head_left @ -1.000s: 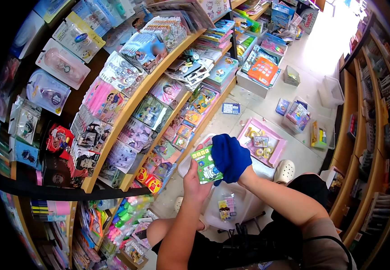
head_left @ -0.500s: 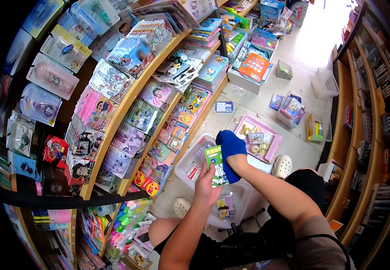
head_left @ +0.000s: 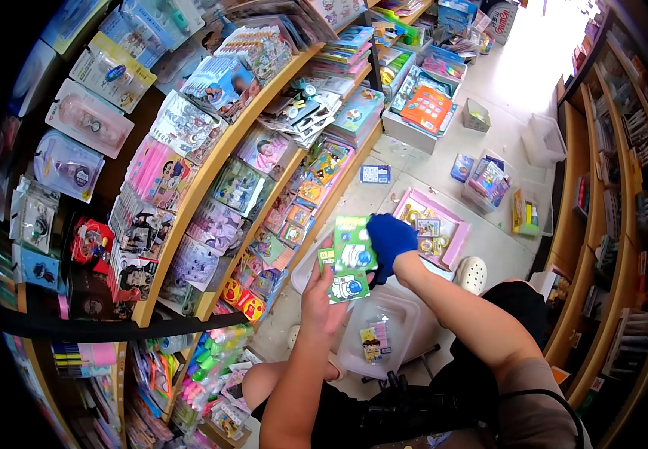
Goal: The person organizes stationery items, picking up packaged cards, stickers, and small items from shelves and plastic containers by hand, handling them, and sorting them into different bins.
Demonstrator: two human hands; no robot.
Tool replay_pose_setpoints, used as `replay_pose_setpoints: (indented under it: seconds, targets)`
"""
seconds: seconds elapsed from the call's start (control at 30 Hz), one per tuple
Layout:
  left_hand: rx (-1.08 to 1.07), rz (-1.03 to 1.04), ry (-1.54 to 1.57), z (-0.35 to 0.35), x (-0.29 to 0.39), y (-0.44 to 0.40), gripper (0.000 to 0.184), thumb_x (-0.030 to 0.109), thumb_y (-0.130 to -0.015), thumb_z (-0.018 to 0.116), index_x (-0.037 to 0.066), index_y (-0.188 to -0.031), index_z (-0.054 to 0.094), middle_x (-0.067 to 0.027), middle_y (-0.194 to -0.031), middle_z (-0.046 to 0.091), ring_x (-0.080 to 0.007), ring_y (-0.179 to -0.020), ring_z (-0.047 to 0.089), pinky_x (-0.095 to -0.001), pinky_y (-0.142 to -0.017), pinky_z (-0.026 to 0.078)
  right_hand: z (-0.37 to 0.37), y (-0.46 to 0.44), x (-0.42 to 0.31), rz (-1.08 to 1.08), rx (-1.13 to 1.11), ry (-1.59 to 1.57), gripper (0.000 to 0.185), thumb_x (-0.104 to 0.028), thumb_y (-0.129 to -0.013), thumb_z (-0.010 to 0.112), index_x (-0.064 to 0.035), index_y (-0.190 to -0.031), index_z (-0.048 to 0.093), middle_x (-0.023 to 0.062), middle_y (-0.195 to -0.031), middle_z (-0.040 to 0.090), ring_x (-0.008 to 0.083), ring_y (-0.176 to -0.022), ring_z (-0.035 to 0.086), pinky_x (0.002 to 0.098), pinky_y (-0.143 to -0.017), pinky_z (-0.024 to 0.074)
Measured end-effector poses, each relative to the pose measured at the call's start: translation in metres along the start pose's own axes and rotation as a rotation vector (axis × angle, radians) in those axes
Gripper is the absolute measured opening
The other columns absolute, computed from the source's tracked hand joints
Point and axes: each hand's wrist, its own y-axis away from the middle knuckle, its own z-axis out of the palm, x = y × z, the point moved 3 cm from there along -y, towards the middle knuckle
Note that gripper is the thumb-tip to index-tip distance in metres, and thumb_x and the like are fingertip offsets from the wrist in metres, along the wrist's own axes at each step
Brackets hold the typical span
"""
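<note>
My left hand (head_left: 322, 295) holds a green printed booklet (head_left: 348, 287) by its left edge. A second green booklet (head_left: 355, 243) overlaps it from above, its right edge in the fingers of my right hand (head_left: 392, 243), which is wrapped in a blue cloth (head_left: 395, 238). Below both hands is a clear plastic bin (head_left: 406, 322) on the floor, with a small packaged item (head_left: 374, 343) in it. Just beyond my right hand lies a pink tray (head_left: 455, 241) with gold-coloured items.
Shelves of stationery and booklets (head_left: 189, 194) rise on the left, and a wooden shelf unit (head_left: 585, 224) on the right. On the floor ahead are a blue card (head_left: 375, 173), clear containers (head_left: 544, 141) and a white box (head_left: 410, 135) of books.
Two green booklets now show, where one was seen before. The blue-covered right hand has moved slightly, and the second booklet is raised above the one in my left hand.
</note>
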Motion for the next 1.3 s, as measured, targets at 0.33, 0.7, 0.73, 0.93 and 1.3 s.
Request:
replay_pose_setpoints:
  seconds: [0.33, 0.7, 0.73, 0.93, 1.3]
  targets:
    - [0.110, -0.050, 0.123, -0.037, 0.007, -0.003, 0.036, 0.023, -0.095, 0.042, 0.002, -0.123, 0.045, -0.0139, -0.120, 0.054, -0.0281, -0.109, 0.054, -0.0444, -0.095, 0.040, -0.008, 0.006, -0.001, 0.031, -0.079, -0.061, 0.009, -0.008, -0.079, 0.050, -0.0057, -0.081, 0.059, 0.0149, -0.076, 0.059, 0.0238, -0.064, 0.059, 0.0355, -0.054, 0.0440]
    - [0.273, 0.015, -0.192, -0.044, -0.011, -0.013, 0.030, 0.023, -0.096, 0.041, 0.001, -0.115, 0.050, -0.0098, -0.110, 0.058, -0.0206, -0.098, 0.059, -0.0358, -0.086, 0.046, -0.021, 0.017, -0.024, -0.055, 0.264, -0.352, 0.026, -0.009, -0.071, 0.056, -0.0035, -0.095, 0.050, 0.0168, -0.085, 0.049, 0.0369, -0.082, 0.049, 0.0415, -0.068, 0.0422]
    - [0.290, 0.043, -0.204, -0.044, -0.014, -0.013, 0.031, 0.024, -0.096, 0.041, 0.001, -0.114, 0.050, -0.0096, -0.109, 0.058, -0.0203, -0.097, 0.059, -0.0358, -0.086, 0.046, -0.045, 0.018, -0.040, 0.039, 0.170, -0.286, 0.028, -0.016, -0.078, 0.053, -0.0012, -0.102, 0.053, 0.0159, -0.091, 0.054, 0.0334, -0.087, 0.053, 0.0389, -0.075, 0.0432]
    - [0.220, -0.033, -0.124, 0.000, -0.042, -0.003, 0.043, 0.035, -0.097, 0.035, 0.003, -0.124, 0.046, -0.0078, -0.128, 0.048, -0.0207, -0.120, 0.043, -0.0383, -0.103, 0.030, 0.007, 0.050, -0.043, -0.010, 0.235, -0.450, 0.039, -0.020, -0.078, 0.057, -0.0008, -0.112, 0.053, 0.0186, -0.107, 0.056, 0.0373, -0.101, 0.052, 0.0462, -0.088, 0.0390]
    - [0.180, 0.031, -0.173, -0.015, -0.021, 0.004, 0.030, 0.021, -0.097, 0.041, -0.001, -0.115, 0.050, -0.0083, -0.109, 0.057, -0.0166, -0.098, 0.057, -0.0323, -0.088, 0.044, 0.089, 0.028, 0.030, 0.975, 0.111, -1.414, 0.020, -0.027, -0.088, 0.049, -0.0098, -0.082, 0.055, 0.0039, -0.076, 0.055, 0.0122, -0.070, 0.051, 0.0306, -0.063, 0.0418]
